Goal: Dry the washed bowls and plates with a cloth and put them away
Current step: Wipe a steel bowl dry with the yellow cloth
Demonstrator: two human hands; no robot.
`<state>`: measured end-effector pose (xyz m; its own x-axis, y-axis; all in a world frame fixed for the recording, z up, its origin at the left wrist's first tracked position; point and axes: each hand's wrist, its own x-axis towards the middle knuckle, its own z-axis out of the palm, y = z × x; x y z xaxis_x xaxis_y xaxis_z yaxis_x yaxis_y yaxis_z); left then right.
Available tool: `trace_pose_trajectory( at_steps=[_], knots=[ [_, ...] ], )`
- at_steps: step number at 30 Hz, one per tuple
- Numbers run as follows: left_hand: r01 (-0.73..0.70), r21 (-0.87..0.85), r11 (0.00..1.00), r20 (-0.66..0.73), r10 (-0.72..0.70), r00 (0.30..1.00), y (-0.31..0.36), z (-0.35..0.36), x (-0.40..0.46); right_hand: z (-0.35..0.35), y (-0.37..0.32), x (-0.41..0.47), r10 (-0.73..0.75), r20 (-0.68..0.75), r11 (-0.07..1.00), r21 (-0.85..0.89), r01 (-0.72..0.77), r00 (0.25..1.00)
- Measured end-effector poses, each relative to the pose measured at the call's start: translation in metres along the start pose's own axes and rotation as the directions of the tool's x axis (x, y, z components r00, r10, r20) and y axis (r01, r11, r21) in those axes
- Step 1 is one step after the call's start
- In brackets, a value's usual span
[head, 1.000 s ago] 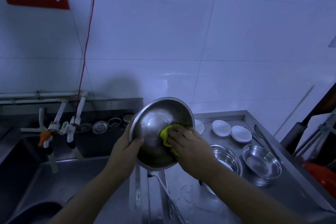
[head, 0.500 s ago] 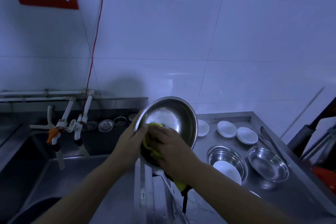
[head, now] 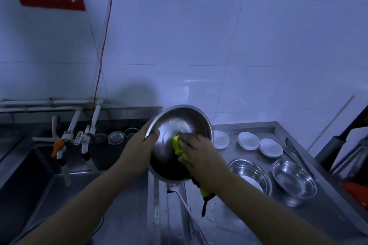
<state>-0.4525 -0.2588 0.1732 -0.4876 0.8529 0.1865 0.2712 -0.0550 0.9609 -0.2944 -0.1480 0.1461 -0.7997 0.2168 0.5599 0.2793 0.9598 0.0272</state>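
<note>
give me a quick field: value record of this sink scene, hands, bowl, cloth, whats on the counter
left hand: left hand grips the rim of the steel bowl, thumb inside
bowl: held tilted above the sink edge, opening toward the camera
right hand: right hand presses the yellow cloth against the bowl's inside
cloth: bunched under the fingers, a tail hanging below the wrist
counter: three white dishes, two steel bowls, one of them holding a white dish
stage: drying, bowl not yet put away
</note>
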Motion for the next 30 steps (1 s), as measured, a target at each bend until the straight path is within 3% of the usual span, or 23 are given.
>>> trace_pose_trajectory(
  at_steps=[4, 8, 10, 13, 17, 19, 21, 23, 25, 27, 28, 30],
  knots=[
    [-0.044, -0.06, 0.997, -0.121, 0.037, 0.992, 0.004, 0.011, 0.005, 0.011, -0.02, -0.016, -0.051, -0.021, 0.99, 0.132, 0.053, 0.999],
    [0.021, -0.155, 0.988, -0.115, -0.039, 0.993, 0.007, 0.017, 0.009, 0.018, -0.024, -0.027, -0.096, -0.13, 0.993, 0.051, 0.103, 0.987],
    [0.052, -0.076, 0.996, -0.058, -0.057, 0.997, 0.01, 0.011, 0.013, 0.017, -0.011, -0.031, -0.195, -0.151, 0.981, -0.028, 0.193, 0.969],
    [0.125, 0.121, 0.985, 0.098, -0.138, 0.986, 0.013, -0.005, 0.019, 0.011, 0.017, -0.039, -0.326, -0.062, 0.938, -0.147, 0.315, 0.943],
    [0.26, 0.256, 0.931, 0.167, -0.308, 0.937, 0.004, -0.009, 0.017, 0.003, 0.038, -0.037, -0.334, 0.039, 0.932, -0.137, 0.337, 0.942],
    [0.174, 0.51, 0.843, 0.075, -0.245, 0.966, -0.007, -0.012, 0.013, 0.0, 0.04, -0.037, -0.277, 0.109, 0.953, -0.097, 0.287, 0.955],
    [-0.109, 0.779, 0.617, 0.106, 0.041, 0.994, -0.014, -0.01, -0.001, -0.002, 0.041, -0.041, -0.197, 0.143, 0.976, -0.06, 0.208, 0.97],
    [-0.446, 0.851, 0.278, 0.38, 0.261, 0.888, -0.019, 0.001, -0.014, -0.002, 0.038, -0.044, -0.154, 0.156, 0.987, -0.022, 0.159, 0.976],
    [-0.635, 0.767, 0.089, 0.592, 0.283, 0.755, -0.019, 0.013, -0.024, -0.001, 0.031, -0.044, -0.148, 0.163, 0.989, 0.019, 0.147, 0.975],
    [-0.7, 0.714, 0.024, 0.663, 0.295, 0.687, -0.018, 0.02, -0.024, -0.001, 0.026, -0.041, -0.177, 0.151, 0.984, 0.051, 0.171, 0.973],
    [-0.7, 0.713, 0.039, 0.664, 0.283, 0.692, -0.015, 0.021, -0.022, -0.001, 0.027, -0.04, -0.19, 0.13, 0.981, 0.065, 0.183, 0.973],
    [-0.62, 0.762, 0.187, 0.583, 0.22, 0.782, -0.013, 0.02, -0.022, -0.003, 0.033, -0.041, -0.149, 0.038, 0.985, 0.094, 0.145, 0.988]
  ],
)
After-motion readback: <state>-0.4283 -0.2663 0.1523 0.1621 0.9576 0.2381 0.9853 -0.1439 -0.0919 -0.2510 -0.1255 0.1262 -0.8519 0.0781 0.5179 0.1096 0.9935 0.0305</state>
